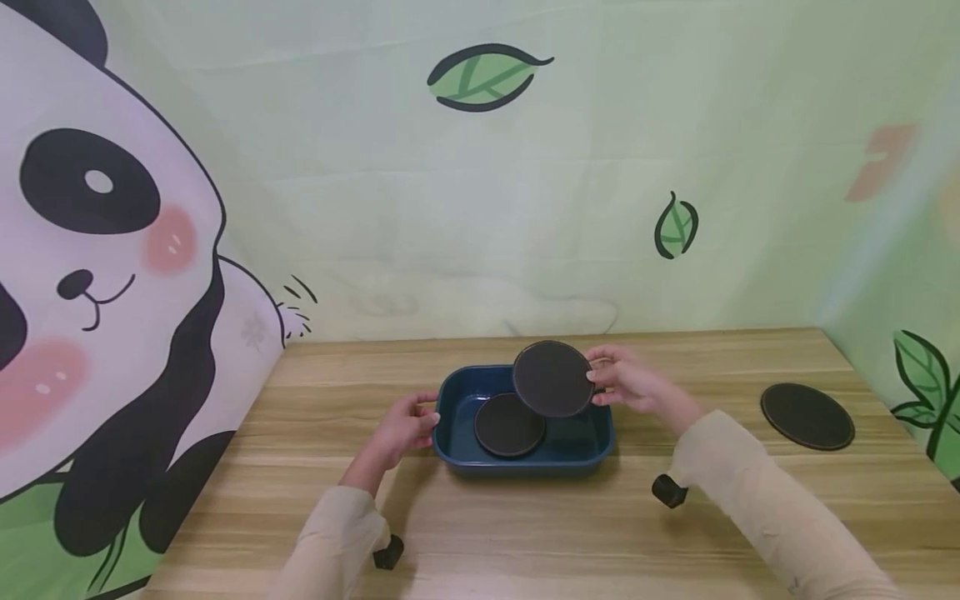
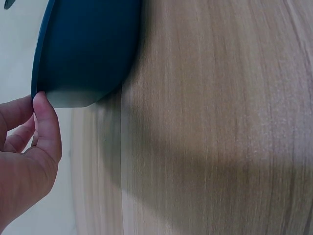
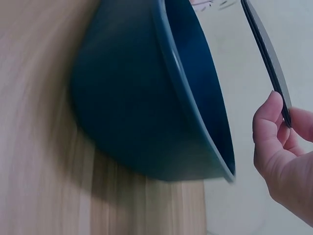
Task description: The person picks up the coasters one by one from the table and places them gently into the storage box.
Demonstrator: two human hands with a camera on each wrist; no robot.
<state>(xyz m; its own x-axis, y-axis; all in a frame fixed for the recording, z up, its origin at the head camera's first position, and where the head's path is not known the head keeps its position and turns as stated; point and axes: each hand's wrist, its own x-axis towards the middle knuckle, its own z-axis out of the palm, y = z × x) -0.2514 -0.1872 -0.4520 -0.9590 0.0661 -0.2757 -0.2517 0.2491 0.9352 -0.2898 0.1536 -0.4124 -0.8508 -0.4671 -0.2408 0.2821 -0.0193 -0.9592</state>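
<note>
The wooden bench point(image 1: 525, 533) fills the lower half of the head view, and the blue tray point(image 1: 457, 433) sits at its centre. One dark round disc point(image 1: 504, 427) lies flat inside the tray, low in its left half. A second dark disc point(image 1: 552, 379) hangs tilted above the tray's far right part, pinched at its right edge by the right hand point(image 1: 626, 383); in the right wrist view it point(image 3: 266, 54) shows edge-on as a thin dark slab at upper right, clear of the tray rim point(image 3: 195, 93). The left hand point(image 1: 405, 425) steadies the tray's left end, thumb point(image 2: 46, 122) set against the rim corner, fingers loosely curled.

The step in hand looks like placing the held disc in the tray. The next move, as I judge it, calls for levelling the disc, lowering it beside or onto the one already there, and letting go. A third disc point(image 1: 807, 415) lies flat at the right of the frame, well apart from the tray.
</note>
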